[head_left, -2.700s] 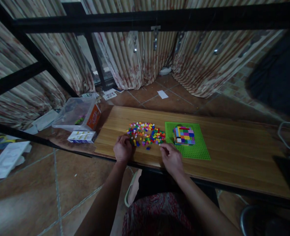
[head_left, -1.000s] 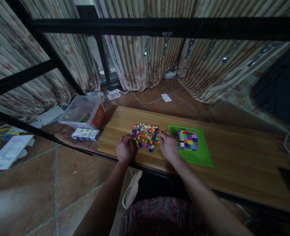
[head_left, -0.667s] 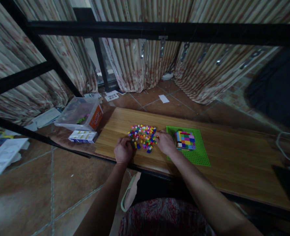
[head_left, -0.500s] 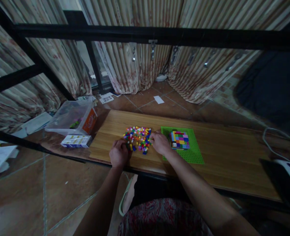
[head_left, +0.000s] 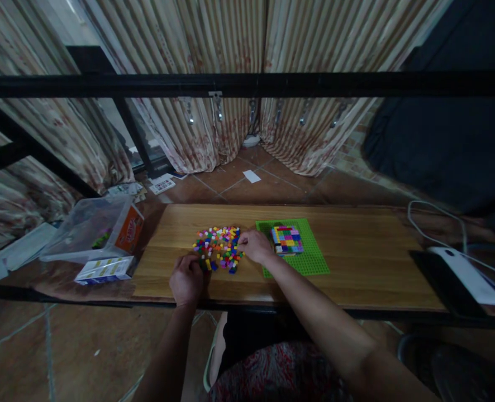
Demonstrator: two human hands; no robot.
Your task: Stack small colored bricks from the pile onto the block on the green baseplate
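Observation:
Small loose toy bricks point(head_left: 220, 244) in many colours lie scattered on the wooden table. At the pile's near left edge rests my left hand point(head_left: 186, 280), its fingers curled inward; whatever they hold is hidden. My right hand point(head_left: 255, 246) reaches to the right edge of the pile with thumb and fingers pinched together, and anything between them is too small to make out. Just right of that hand, a block of joined multicoloured bricks point(head_left: 288, 240) sits on a green studded baseplate point(head_left: 315, 257). My right wrist passes over the baseplate's near left part.
A clear plastic bin point(head_left: 84, 223) with an orange label stands left of the table, a white and blue box point(head_left: 105, 270) before it. At the right end are a white device point(head_left: 461, 273), a dark flat panel and a cable point(head_left: 415, 215). A black rail point(head_left: 239, 85) crosses beyond.
The camera view has turned, so the table and bricks appear further left and more level. Both hands stay at the edges of the loose pile; the brick block looks unchanged.

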